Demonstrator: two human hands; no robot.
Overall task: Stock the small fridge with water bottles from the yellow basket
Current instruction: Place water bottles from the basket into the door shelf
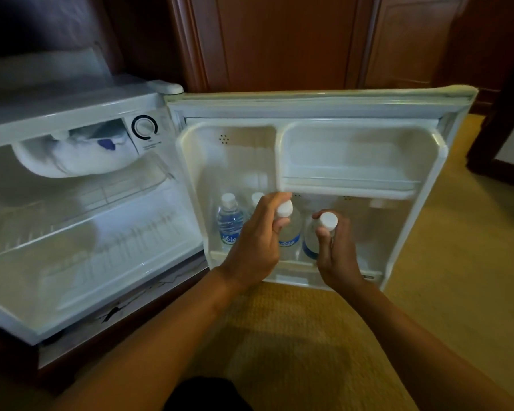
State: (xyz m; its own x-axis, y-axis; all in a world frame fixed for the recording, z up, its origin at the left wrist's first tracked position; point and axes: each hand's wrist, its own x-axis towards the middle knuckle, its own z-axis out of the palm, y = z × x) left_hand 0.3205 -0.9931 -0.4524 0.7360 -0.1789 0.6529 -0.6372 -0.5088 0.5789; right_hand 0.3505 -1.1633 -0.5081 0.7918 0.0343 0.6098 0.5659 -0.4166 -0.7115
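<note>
The small white fridge [72,120] stands open, its door [422,221] swung to the right. In the door's bottom rack [291,264] stand several clear water bottles with white caps and blue labels. One bottle [229,223] stands free at the left, and a second cap [257,198] shows behind it. My left hand [255,241] grips the neck of a third bottle [290,232] just under its cap. My right hand [336,253] grips another bottle [312,238] at the neck beside it. The yellow basket is out of view.
Inside the fridge, a frosted freezer box [72,152] hangs at the top over a wire shelf [86,200] and a white floor tray [101,262]. The upper door shelf [347,176] holds nothing. Wooden cabinet panels [279,40] rise behind; yellow carpet [428,292] covers the floor.
</note>
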